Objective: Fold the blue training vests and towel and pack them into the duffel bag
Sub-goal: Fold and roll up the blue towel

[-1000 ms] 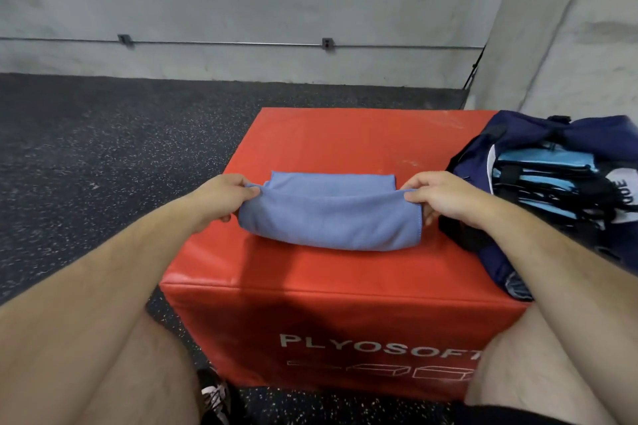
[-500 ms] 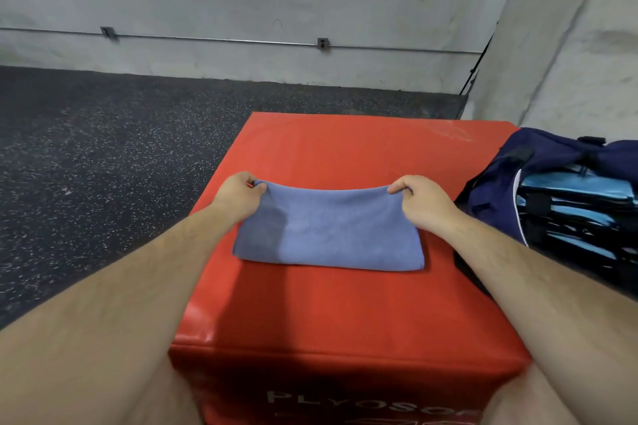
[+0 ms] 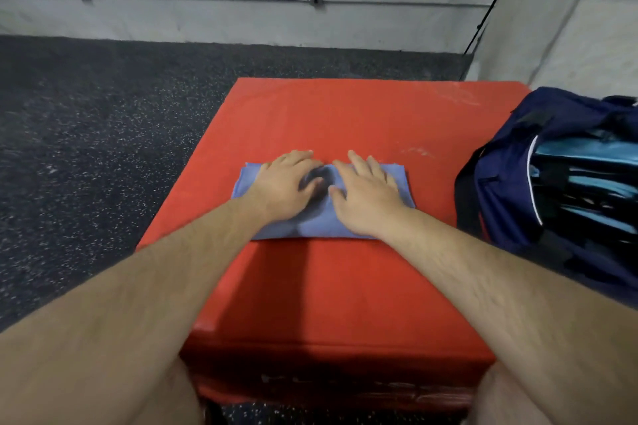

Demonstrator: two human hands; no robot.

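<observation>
While lying folded into a flat oblong on top of the red foam box [image 3: 345,114], towel [image 3: 322,226] pinned under both palms. Left grip [image 3: 283,190] open, fingers spread, pressed palm-down on left half of cloth. Right grip [image 3: 366,193] likewise open and flat on right half, thumbs nearly meeting at centre. Nothing pinched or held in either. Duffel bag [image 3: 500,183] near the towel on the right, mouth open; light-blue vests [image 3: 580,179] already stacked inside, so towel judged the last item to pack. Handling estimate: thin cloth, very light, limp, no stiffness of its own; likely to sag and fall open if lifted by a single corner. Not fragile. Not slippery against skin, though perhaps prone to sliding on the smooth box cover. Layers apt to shift against each other. Best hold, by judgement: both short ends pinched through all layers at once, thumb on top and fingers beneath. Alternative: one flat palm slid under the near edge, the other on top, as a sandwich. Near edge apparently the fold, far edge the loose ends; not certain, far edge partly hidden by fingers. Keep level on the way to the bag; lay on top of vests rather than drop.
</observation>
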